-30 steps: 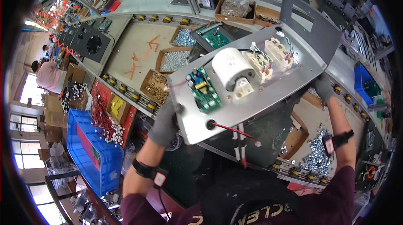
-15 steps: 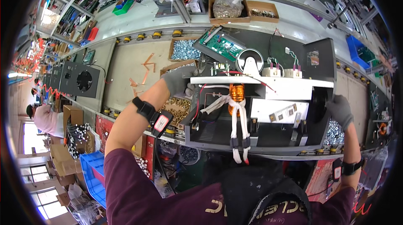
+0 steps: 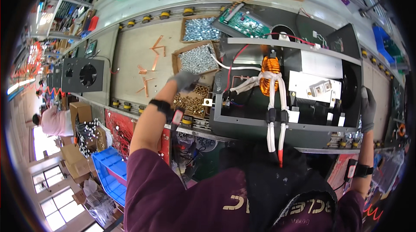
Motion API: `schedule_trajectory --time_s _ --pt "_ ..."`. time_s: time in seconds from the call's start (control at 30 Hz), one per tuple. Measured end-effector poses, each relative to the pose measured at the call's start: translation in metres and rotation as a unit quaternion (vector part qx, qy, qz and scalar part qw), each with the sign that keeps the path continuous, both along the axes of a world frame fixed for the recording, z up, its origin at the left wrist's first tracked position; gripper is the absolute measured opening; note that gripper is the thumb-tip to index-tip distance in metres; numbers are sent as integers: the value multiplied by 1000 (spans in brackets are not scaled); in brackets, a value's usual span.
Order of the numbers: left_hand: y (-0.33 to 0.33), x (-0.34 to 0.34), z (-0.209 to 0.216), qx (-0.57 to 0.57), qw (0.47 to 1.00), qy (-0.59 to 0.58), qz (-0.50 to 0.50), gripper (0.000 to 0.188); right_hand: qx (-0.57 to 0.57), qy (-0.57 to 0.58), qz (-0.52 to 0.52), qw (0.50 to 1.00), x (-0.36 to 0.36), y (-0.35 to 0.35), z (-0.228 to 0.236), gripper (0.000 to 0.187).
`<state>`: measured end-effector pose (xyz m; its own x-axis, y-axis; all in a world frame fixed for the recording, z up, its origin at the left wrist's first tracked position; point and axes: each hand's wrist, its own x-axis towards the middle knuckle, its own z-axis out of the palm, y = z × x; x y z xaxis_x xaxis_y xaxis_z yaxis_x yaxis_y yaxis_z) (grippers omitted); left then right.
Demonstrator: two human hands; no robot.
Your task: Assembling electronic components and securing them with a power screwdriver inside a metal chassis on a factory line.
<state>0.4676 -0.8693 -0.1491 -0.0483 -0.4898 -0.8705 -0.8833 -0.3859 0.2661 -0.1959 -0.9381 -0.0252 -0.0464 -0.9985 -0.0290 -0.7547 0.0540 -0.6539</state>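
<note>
A dark metal chassis [image 3: 242, 124] lies in front of me, its inside in view. Within it sit an orange copper-wound coil [image 3: 271, 76] with white sleeved leads [image 3: 271, 139] hanging over the near edge, and a white metal plate [image 3: 301, 85]. My left hand [image 3: 184, 81], in a grey glove, is off the chassis. It hovers by the box of brass fittings [image 3: 188, 106], just below a box of silver screws [image 3: 197, 59]; its fingers look loose, with nothing visible in them. My right hand [image 3: 367, 108], also gloved, lies against the chassis's right end, fingers stretched upward.
A green circuit board [image 3: 242, 22] leans behind the chassis. Copper strips [image 3: 155, 54] lie on the bench at left, with another box of silver hardware [image 3: 201, 28] beyond. Yellow rollers [image 3: 188, 11] line the bench edges. A black fan housing [image 3: 82, 76] stands farther left.
My left hand has left the chassis's left end and moved toward the brass fittings. The chassis has turned so its near side shows more. My right hand's fingers have straightened along its end.
</note>
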Motion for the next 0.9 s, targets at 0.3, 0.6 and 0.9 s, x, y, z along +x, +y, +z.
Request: schedule_trajectory --time_s 0.3,0.6,0.9 --pt "159 -19 -150 -212 948 -121 205 53 86 -171 -286 939 -24 198 -34 39" --pt "135 -14 -120 -280 886 -157 336 40 176 -209 -500 822 -167 326 -93 32" --pt "135 -7 8 -386 821 -127 401 27 205 -101 -336 914 -409 400 -180 47"
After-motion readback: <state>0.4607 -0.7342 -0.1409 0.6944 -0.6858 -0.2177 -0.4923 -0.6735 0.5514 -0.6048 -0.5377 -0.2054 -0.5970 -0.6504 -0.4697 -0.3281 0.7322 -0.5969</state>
